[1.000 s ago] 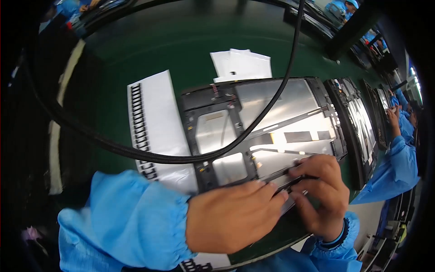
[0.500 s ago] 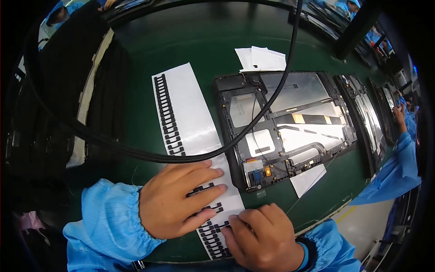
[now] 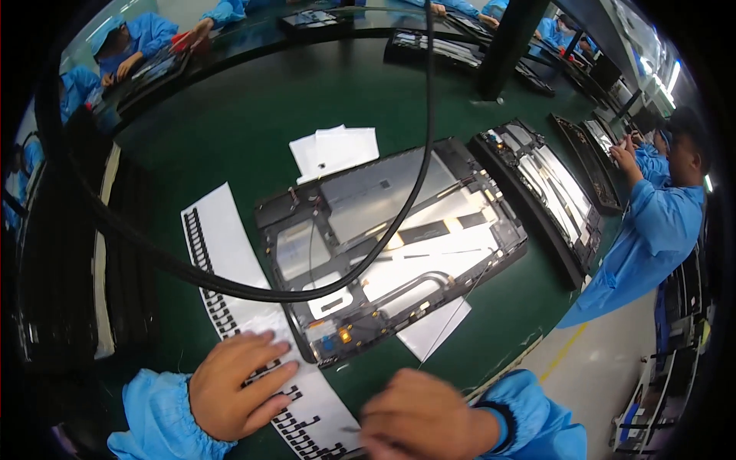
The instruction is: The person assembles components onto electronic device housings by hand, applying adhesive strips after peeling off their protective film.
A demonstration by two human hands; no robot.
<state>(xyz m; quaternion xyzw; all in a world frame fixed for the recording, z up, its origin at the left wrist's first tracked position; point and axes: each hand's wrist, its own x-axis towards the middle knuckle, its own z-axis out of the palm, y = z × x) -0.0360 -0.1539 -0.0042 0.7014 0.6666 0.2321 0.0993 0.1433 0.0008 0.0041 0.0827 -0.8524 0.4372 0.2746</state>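
Note:
A long white sheet (image 3: 270, 320) carries a row of small black pieces (image 3: 198, 241) along its left edge. My left hand (image 3: 234, 383) lies flat on the sheet, fingers spread, covering part of the row. At the sheet's near right edge my right hand (image 3: 422, 414) is blurred by motion, its fingers curled. A small dark piece (image 3: 351, 430) shows at its fingertips, apparently pinched. To the right of the sheet lies a flat black device housing (image 3: 460, 257) with silvery plates, thin wires and a small orange part near its front corner.
A thick black cable (image 3: 230, 285) loops across the view above the sheet. White papers (image 3: 335, 152) lie behind and in front (image 3: 435, 328) of the housing. More housings (image 3: 548, 199) stand right; a dark stack (image 3: 61, 261) stands left. A co-worker (image 3: 652, 222) in blue stands right.
The view has swung up and right, so the table sits lower and more to the left. My right hand has moved away from the row; the left stays on the sheet.

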